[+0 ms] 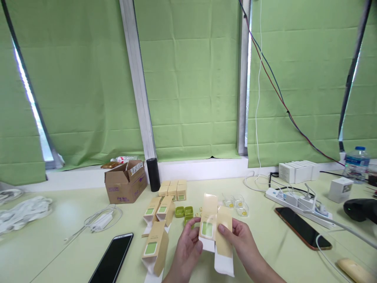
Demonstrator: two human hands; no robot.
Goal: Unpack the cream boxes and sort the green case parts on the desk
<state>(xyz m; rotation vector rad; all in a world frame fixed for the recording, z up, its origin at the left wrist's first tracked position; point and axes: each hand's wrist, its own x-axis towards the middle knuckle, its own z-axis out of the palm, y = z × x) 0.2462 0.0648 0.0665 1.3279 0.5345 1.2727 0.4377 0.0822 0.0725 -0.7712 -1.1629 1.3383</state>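
Note:
A flat, part-unfolded beige carton (209, 212) with a green window and white flaps is held up between my two hands. My left hand (188, 245) has its fingers behind the carton's left edge. My right hand (240, 237) pinches the right panel, thumb in front. Left of my hands stand several opened beige cartons (156, 243) with white flaps hanging out. Small green square trays (188, 211) lie just behind my left hand. Clear plastic cases (235, 202) with yellow bits sit behind my right hand. Closed small beige boxes (173, 189) stand farther back.
A brown cardboard box (125, 184) and black cylinder (153, 175) stand at the back. One phone (112, 257) lies front left, another (302, 227) right. A power strip (297, 202) with cables, white boxes (298, 171) and a water bottle (357, 163) occupy the right.

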